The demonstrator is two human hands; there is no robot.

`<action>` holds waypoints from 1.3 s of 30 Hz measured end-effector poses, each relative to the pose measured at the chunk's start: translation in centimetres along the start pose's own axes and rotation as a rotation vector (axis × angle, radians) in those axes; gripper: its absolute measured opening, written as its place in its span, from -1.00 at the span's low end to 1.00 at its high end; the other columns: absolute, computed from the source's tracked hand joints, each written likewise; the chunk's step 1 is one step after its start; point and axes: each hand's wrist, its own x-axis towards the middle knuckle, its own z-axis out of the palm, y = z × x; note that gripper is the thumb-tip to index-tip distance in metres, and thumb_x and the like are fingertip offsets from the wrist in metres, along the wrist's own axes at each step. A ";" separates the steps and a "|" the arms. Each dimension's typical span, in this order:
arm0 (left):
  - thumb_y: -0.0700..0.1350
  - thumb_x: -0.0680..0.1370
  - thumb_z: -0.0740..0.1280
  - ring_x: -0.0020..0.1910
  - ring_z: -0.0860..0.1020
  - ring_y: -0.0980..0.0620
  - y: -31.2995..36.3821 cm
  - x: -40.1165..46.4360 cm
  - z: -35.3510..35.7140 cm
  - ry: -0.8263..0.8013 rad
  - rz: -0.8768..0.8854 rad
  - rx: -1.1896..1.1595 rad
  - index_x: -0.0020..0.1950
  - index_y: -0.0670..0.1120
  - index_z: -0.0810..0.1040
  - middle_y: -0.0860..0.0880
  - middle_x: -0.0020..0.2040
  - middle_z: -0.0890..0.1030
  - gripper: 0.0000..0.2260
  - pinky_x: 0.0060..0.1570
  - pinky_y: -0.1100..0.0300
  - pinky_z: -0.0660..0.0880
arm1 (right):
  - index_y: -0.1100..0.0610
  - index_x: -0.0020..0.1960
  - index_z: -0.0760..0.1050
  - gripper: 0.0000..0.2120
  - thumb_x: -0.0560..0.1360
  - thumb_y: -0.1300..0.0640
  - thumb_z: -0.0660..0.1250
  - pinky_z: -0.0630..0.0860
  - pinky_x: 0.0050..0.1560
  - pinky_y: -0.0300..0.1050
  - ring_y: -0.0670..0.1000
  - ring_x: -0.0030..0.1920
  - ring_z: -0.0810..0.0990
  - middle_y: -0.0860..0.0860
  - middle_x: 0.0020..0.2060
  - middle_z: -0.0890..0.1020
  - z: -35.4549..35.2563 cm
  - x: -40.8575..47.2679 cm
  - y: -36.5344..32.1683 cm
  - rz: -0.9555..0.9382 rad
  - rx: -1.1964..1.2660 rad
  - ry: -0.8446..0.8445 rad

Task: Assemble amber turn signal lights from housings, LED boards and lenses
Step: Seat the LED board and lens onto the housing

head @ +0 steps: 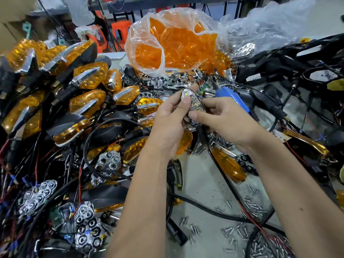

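Note:
A turn signal housing with a chrome reflector (194,105) and its LEDs showing is held up over the middle of the table, its black stalk pointing down. My left hand (171,120) grips its upper left side, thumb pressed on the reflector face. My right hand (223,118) pinches its right edge, thumb on the lower face. An amber lens (184,142) lies just below my left palm; whether the hand touches it cannot be told.
A clear bag of amber lenses (173,43) stands at the back. Finished amber lights (87,101) are piled at the left. Chrome reflectors (108,161), wired housings (290,58), a blue tool (232,97) and several loose screws (242,229) surround my hands.

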 end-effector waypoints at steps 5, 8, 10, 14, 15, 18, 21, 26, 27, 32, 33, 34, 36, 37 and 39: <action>-0.23 0.61 0.42 -0.05 0.64 -0.06 -0.2 0.1 -0.9 0.065 0.082 0.161 0.03 -0.08 0.74 -0.09 -0.08 0.71 -0.89 0.01 -0.06 0.60 | 0.23 0.07 0.65 -0.73 0.59 0.00 0.45 0.46 -0.07 0.08 0.08 -0.16 0.51 0.41 -0.04 0.59 -0.5 0.1 0.1 -0.019 -0.080 -0.006; -0.24 0.57 0.47 -0.14 0.68 0.09 -0.1 0.0 -1.3 0.062 0.130 0.206 -0.14 0.11 0.77 0.04 -0.17 0.73 -0.75 -0.13 0.19 0.62 | 0.28 0.11 0.61 -0.65 0.60 -0.03 0.43 0.50 -0.08 0.19 0.09 -0.15 0.51 0.42 0.00 0.58 -0.7 0.0 0.1 -0.016 -0.119 -0.018; -0.25 0.56 0.47 -0.12 0.69 0.12 0.0 -0.1 -1.5 0.049 0.122 0.204 -0.14 0.15 0.77 0.06 -0.15 0.74 -0.72 -0.13 0.25 0.60 | 0.31 0.13 0.60 -0.62 0.60 -0.04 0.43 0.55 -0.01 0.28 0.10 -0.13 0.52 0.43 0.02 0.58 -0.7 0.0 0.1 -0.011 -0.125 -0.021; -0.30 0.54 0.48 -0.07 0.70 0.09 0.0 0.0 -1.6 0.055 0.141 0.211 -0.11 0.07 0.77 0.00 -0.10 0.76 -0.75 -0.08 0.24 0.61 | 0.35 0.15 0.57 -0.62 0.62 0.00 0.40 0.49 -0.13 0.03 0.07 -0.18 0.49 0.43 -0.04 0.56 -0.6 0.0 0.3 -0.014 -0.137 -0.017; -0.32 0.53 0.48 -0.06 0.70 0.08 0.0 0.1 -1.5 0.072 0.149 0.215 -0.09 0.05 0.76 -0.01 -0.09 0.76 -0.75 -0.06 0.22 0.61 | 0.38 0.16 0.55 -0.61 0.63 0.01 0.39 0.49 -0.15 0.02 0.07 -0.18 0.49 0.44 -0.04 0.55 -0.5 0.0 0.3 -0.010 -0.140 -0.017; -0.36 0.53 0.46 -0.04 0.71 0.03 -0.2 0.3 -1.3 0.111 0.144 0.243 -0.02 -0.04 0.71 -0.04 -0.09 0.76 -0.78 0.01 0.13 0.64 | 0.36 0.18 0.55 -0.61 0.62 0.01 0.40 0.44 -0.15 0.05 0.09 -0.17 0.51 0.44 -0.01 0.58 -0.3 0.1 0.6 0.018 -0.118 -0.026; -0.37 0.53 0.45 -0.05 0.70 -0.04 -0.2 0.4 -1.2 0.119 0.124 0.258 -0.05 -0.05 0.71 -0.09 -0.10 0.75 -0.79 0.07 0.02 0.64 | 0.24 0.10 0.64 -0.79 0.59 0.09 0.45 0.50 -0.24 -0.21 -0.02 -0.24 0.64 0.26 -0.13 0.71 -0.3 0.1 0.7 0.035 -0.051 -0.036; -0.36 0.60 0.37 -0.19 0.65 0.06 -0.1 0.1 -1.5 0.013 0.118 0.275 -0.17 -0.04 0.73 -0.02 -0.23 0.72 -0.72 -0.10 0.16 0.63 | 0.37 0.06 0.59 -0.68 0.57 0.08 0.48 0.65 -0.24 0.03 0.21 -0.26 0.72 0.39 -0.20 0.60 -0.3 0.3 0.9 0.031 -0.039 -0.003; -0.36 0.62 0.35 -0.21 0.63 0.07 0.0 0.0 -1.5 -0.001 0.109 0.287 -0.17 -0.09 0.72 -0.02 -0.25 0.69 -0.73 -0.13 0.17 0.62 | 0.38 0.08 0.58 -0.65 0.57 0.07 0.48 0.67 -0.13 0.27 0.33 -0.17 0.71 0.46 -0.12 0.59 -0.3 0.3 0.8 0.039 -0.039 -0.007; -0.25 0.69 0.24 -0.16 0.69 -0.08 0.5 0.2 -1.4 0.096 0.001 0.160 -0.06 -0.10 0.76 -0.15 -0.09 0.75 -0.70 -0.10 -0.15 0.68 | 0.22 0.10 0.64 -0.78 0.57 0.08 0.48 0.67 0.07 0.31 0.22 -0.12 0.73 0.22 -0.09 0.73 -0.4 0.4 0.9 0.085 0.096 -0.008; -0.18 0.68 0.29 -0.15 0.68 -0.13 0.6 0.2 -1.3 0.118 0.003 0.144 -0.04 -0.12 0.75 -0.18 -0.07 0.74 -0.76 -0.05 -0.23 0.65 | 0.19 0.10 0.63 -0.79 0.57 0.07 0.48 0.68 0.06 0.25 0.15 -0.13 0.72 0.13 -0.11 0.74 -0.4 0.3 0.8 0.089 0.120 -0.037; -0.11 0.64 0.36 -0.16 0.68 -0.13 0.6 0.1 -1.1 0.139 0.020 0.152 -0.06 -0.10 0.75 -0.17 -0.10 0.74 -0.81 -0.07 -0.24 0.64 | 0.20 0.11 0.61 -0.75 0.56 0.04 0.47 0.64 0.06 0.26 0.11 -0.12 0.69 0.09 -0.12 0.72 -0.3 0.3 0.8 0.086 0.124 -0.061; -0.09 0.54 0.50 -0.20 0.68 -0.06 0.4 0.0 -1.0 0.176 0.083 0.192 -0.16 -0.02 0.76 -0.09 -0.19 0.73 -0.91 -0.18 -0.12 0.68 | 0.32 0.19 0.52 -0.58 0.55 -0.01 0.43 0.62 0.00 0.28 0.11 -0.12 0.63 0.14 -0.13 0.63 -0.1 0.3 0.7 0.080 0.095 -0.088; -0.13 0.51 0.55 -0.21 0.69 -0.02 0.4 0.0 -1.0 0.191 0.112 0.209 -0.20 0.02 0.76 -0.05 -0.21 0.73 -0.90 -0.22 -0.02 0.67 | 0.35 0.22 0.48 -0.56 0.58 -0.01 0.41 0.60 -0.06 0.26 0.08 -0.14 0.61 0.16 -0.14 0.59 0.1 0.3 0.7 0.075 0.077 -0.093; -0.19 0.49 0.57 -0.21 0.71 0.01 0.2 0.3 -1.2 0.216 0.148 0.234 -0.24 0.05 0.76 -0.04 -0.22 0.75 -0.84 -0.20 0.06 0.66 | 0.33 0.22 0.46 -0.62 0.64 0.01 0.37 0.52 -0.15 0.13 0.02 -0.20 0.60 0.10 -0.20 0.57 0.3 0.2 0.9 0.076 0.046 -0.098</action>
